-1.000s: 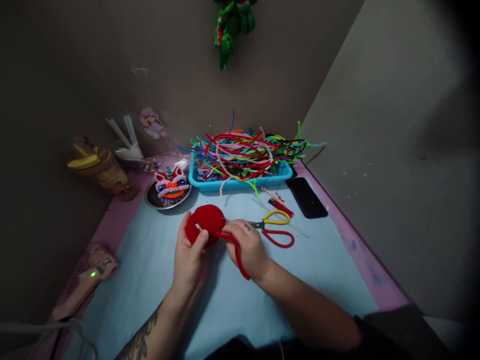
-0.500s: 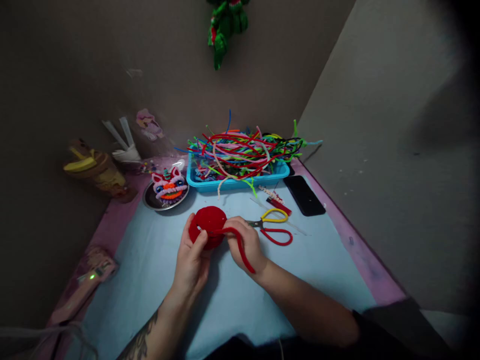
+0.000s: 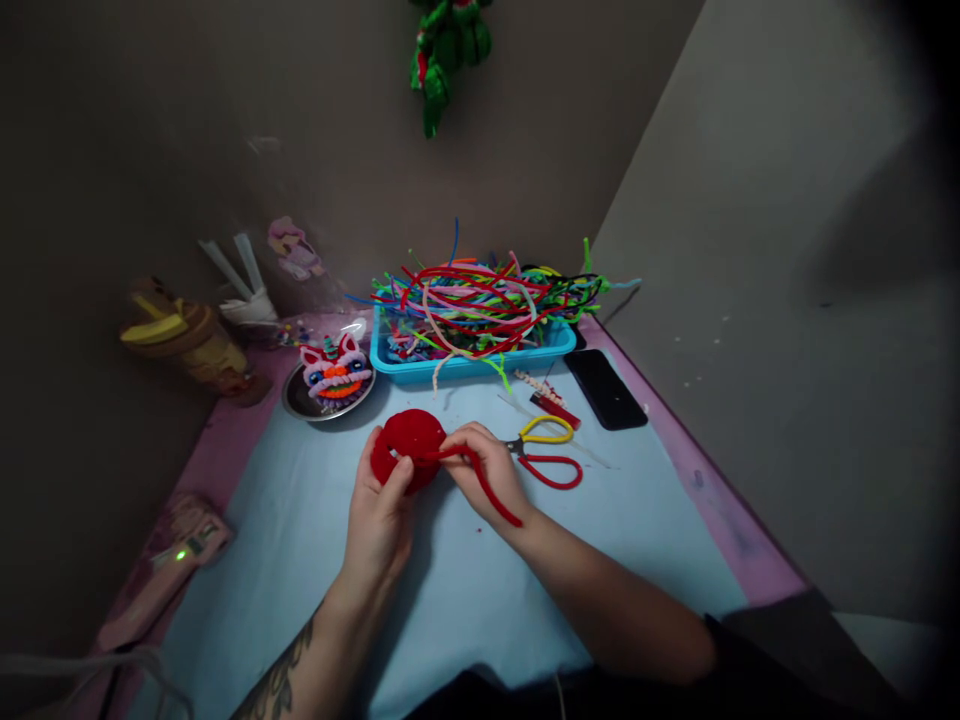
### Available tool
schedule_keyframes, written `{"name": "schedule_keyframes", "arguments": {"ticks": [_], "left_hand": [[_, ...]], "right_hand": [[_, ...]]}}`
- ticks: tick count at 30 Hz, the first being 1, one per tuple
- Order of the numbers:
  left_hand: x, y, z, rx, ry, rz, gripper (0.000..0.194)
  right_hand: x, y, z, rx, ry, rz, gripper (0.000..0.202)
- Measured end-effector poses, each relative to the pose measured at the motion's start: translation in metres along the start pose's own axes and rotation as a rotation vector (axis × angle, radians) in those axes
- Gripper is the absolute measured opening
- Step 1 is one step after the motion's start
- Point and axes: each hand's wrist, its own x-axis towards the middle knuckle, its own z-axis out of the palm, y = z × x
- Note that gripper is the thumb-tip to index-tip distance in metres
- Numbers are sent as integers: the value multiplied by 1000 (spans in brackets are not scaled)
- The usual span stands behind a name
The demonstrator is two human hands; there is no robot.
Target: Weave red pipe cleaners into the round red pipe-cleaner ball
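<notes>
A round red ball of wound pipe cleaner [image 3: 415,437] is gripped in my left hand [image 3: 382,505], whose thumb presses on its near face. A small pale spot shows in a gap by the thumb. From the ball's right side runs a red pipe cleaner [image 3: 484,478], pinched near the ball by my right hand [image 3: 487,475]; its loose end curves over the back of that hand toward the wrist. Just beyond the right hand lie scissors [image 3: 546,452] with one yellow and one red handle.
A blue basket [image 3: 472,368] heaped with colourful pipe cleaners stands at the back. Left of it, a metal dish [image 3: 300,405] holds a pipe-cleaner lion head [image 3: 337,374]. A black phone [image 3: 606,390] lies right. A pink glue gun [image 3: 169,580] with a green light rests left.
My right hand has shifted slightly outward, and the pipe cleaner's loose end now reaches farther toward my right wrist. My left hand still holds the red ball.
</notes>
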Motion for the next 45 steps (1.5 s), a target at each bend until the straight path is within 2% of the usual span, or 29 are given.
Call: {"name": "schedule_keyframes", "arguments": {"ticks": [4,7,9,11,14,17,21,25,30,34,39,45], "left_hand": [[-1,-3,-1,26,124,21,67],[-2,-4,-2,45,153,52,69],[0,-4,-4,31,167,38,69],[4,-1,-6,-8,190,-15,68],[10,4,-10,-65,164,-83,62],[12,8,-10,-79,108,-80,56],[8,7,-7,-62,88,-47,56],[4,3,-5,-36,98,-43,59],[2,1,-4,-36,102,-65,61],[1,1,-3,-22,68,-69,65],[-1,0,-2,-25,-5,-75,64],[-1,2,0,-39,-4,-70,63]], "right_hand": [[-6,-5,1,-58,-41,-138,29],[-8,-15,-1,-33,-124,-310,21],[-7,-19,-5,37,-114,-360,14],[-6,-21,-10,102,-79,-356,14],[-4,-21,-16,95,-114,-369,18],[-3,-20,-14,-13,-108,-314,24],[-4,-19,-4,-112,-23,-229,12],[-6,-18,1,-212,-24,-315,11],[-5,-17,-1,-449,-47,-455,15],[-4,-16,-2,-457,-76,-359,17],[-2,-14,-2,-211,-82,-178,16],[0,-13,1,-1,-37,15,12]]}}
